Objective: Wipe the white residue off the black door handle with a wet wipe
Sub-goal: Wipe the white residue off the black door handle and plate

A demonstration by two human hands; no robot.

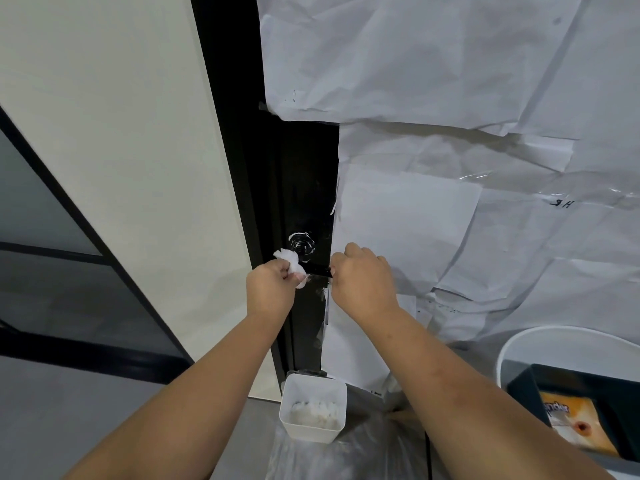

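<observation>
The black door handle (pixel 318 270) juts out level from a black door strip, and its round base (pixel 302 243) above is smeared with white residue. My left hand (pixel 269 292) is closed on a crumpled white wet wipe (pixel 290 260), which presses against the handle's left end near the base. My right hand (pixel 363 278) is clenched around the handle's right end. Only a short stretch of the lever shows between my two hands.
White paper sheets (pixel 450 133) cover the door to the right of the black strip. A small white tub (pixel 313 407) holding used wipes stands on the floor below. At lower right a white bucket (pixel 568 344) holds a dark box. A cream wall (pixel 121 168) is at left.
</observation>
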